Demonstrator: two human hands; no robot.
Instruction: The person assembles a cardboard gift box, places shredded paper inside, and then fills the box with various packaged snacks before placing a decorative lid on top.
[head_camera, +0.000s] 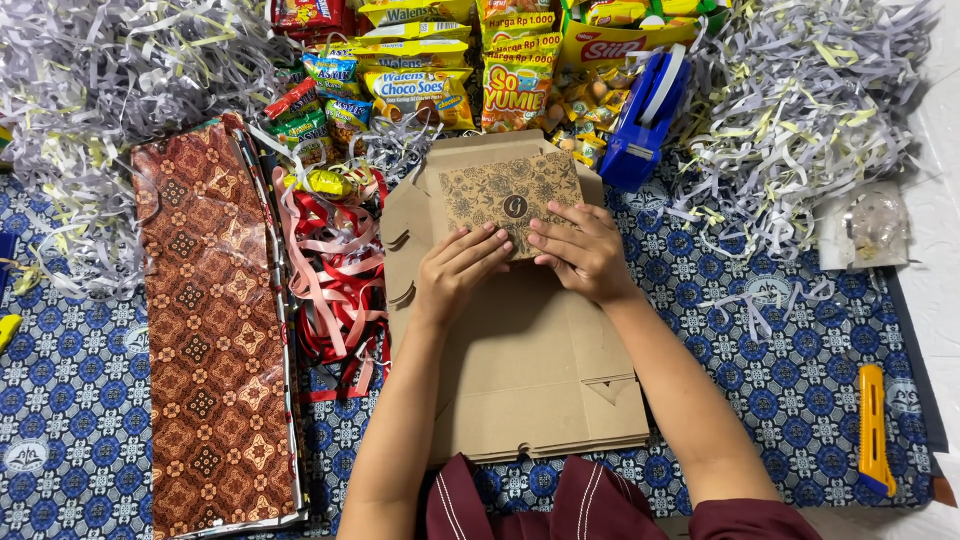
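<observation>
A flat brown cardboard box blank (520, 360) lies in front of me on a blue patterned cloth (80, 400). Its far flap (505, 190), printed with a dark floral pattern, is folded up toward me. My left hand (455, 270) presses its fingertips on the near edge of that flap. Just right of it, my right hand (585, 250) grips the same edge, fingers curled over it. Both hands touch the cardboard and almost meet at the middle.
A stack of brown batik sheets (210, 330) lies left, red and pink ribbons (335, 270) beside it. Snack packets (430, 70) and a blue tape dispenser (645, 115) sit at the back amid shredded paper (800, 110). A yellow utility knife (872, 430) lies right.
</observation>
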